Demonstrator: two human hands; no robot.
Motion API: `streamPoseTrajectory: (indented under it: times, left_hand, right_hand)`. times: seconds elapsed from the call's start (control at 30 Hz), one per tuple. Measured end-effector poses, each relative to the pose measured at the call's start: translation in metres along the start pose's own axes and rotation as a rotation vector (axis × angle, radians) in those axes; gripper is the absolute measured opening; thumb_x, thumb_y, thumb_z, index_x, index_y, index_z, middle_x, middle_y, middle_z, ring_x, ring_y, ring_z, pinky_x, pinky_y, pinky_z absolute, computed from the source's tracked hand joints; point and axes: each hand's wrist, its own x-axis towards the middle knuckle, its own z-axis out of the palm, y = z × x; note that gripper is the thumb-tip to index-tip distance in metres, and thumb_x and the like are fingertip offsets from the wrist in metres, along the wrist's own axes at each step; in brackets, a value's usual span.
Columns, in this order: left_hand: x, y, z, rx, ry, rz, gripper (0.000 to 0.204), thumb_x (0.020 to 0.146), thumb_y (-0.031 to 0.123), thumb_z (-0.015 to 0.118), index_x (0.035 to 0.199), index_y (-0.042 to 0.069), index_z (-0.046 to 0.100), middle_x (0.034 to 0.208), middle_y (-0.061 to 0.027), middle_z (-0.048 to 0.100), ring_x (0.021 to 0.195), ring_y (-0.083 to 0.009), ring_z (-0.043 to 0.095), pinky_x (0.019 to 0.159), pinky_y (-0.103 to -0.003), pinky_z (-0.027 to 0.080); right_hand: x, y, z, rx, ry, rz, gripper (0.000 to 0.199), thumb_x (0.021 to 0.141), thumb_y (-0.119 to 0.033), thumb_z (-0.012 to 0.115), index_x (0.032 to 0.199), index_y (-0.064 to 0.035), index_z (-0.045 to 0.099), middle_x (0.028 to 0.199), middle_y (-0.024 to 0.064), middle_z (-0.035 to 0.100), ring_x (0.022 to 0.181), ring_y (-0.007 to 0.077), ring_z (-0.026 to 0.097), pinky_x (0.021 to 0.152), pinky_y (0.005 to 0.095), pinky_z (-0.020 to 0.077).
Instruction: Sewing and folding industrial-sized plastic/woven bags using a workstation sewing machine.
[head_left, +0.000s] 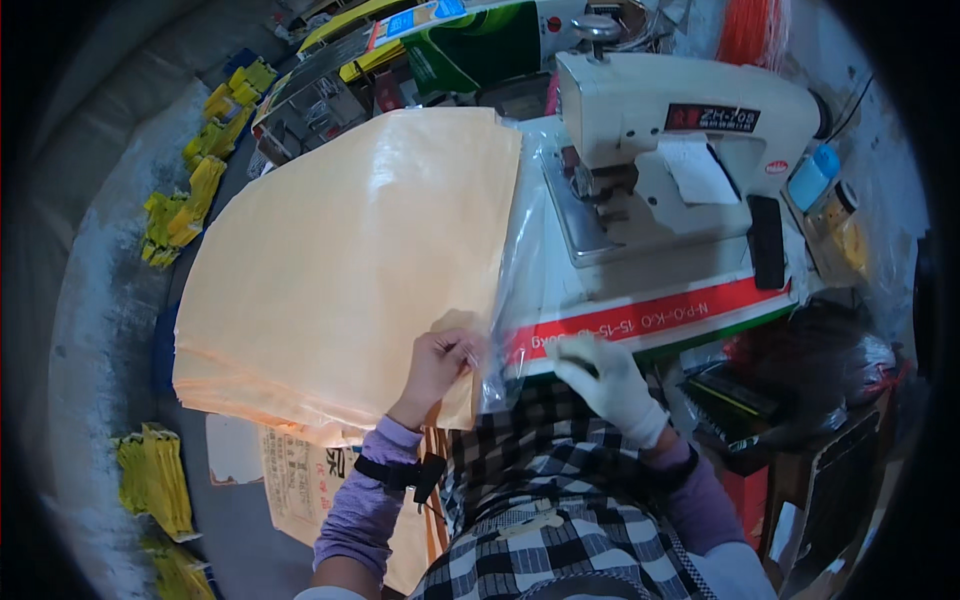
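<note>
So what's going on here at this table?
A person sits at a white sewing machine. The bare left hand pinches the near corner of the top sack in a stack of orange woven sacks. The right hand, in a white glove, rests near a clear plastic liner beside the stack. Bundles of yellow pieces lie on the floor to the left.

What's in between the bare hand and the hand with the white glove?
In the head view, a clear plastic liner hangs between the bare left hand and the gloved right hand, beside the stack of orange sacks.
</note>
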Motion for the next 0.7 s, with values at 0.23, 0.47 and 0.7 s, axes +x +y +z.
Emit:
streamPoseTrajectory:
  times: [0.23,0.47,0.7]
  left_hand:
    - [-0.023,0.036,0.012,-0.288,0.058,0.173,0.020,0.097,0.014,0.058,0.097,-0.001,0.070,0.088,-0.0049,0.067,0.083,-0.0111,0.059,0.079,-0.025,0.046]
    - [-0.032,0.000,0.002,0.162,0.220,0.383,0.058,0.089,0.008,0.060,0.142,0.003,0.037,0.105,-0.0127,0.068,0.109,-0.0225,0.061,0.098,-0.036,0.045]
    - [-0.040,0.040,-0.027,0.398,0.105,0.024,0.033,0.091,0.027,0.063,0.077,-0.003,0.065,0.055,-0.0100,0.052,0.054,-0.0124,0.056,0.052,-0.031,0.045]
  right_hand:
    - [0.029,-0.018,0.083,-0.050,-0.170,0.176,0.048,0.077,-0.036,0.076,0.099,0.0013,0.055,0.082,0.0165,0.063,0.076,0.0323,0.065,0.066,0.0355,0.0512]
    - [0.014,-0.014,0.118,0.485,0.105,0.183,0.016,0.080,-0.009,0.073,0.088,-0.0031,0.061,0.078,0.0093,0.061,0.063,0.0241,0.060,0.062,0.0334,0.0484]
    - [0.016,-0.007,0.122,0.162,0.021,-0.224,0.015,0.088,-0.021,0.058,0.092,-0.0066,0.061,0.094,0.0124,0.060,0.092,0.0331,0.057,0.079,0.0415,0.0465]
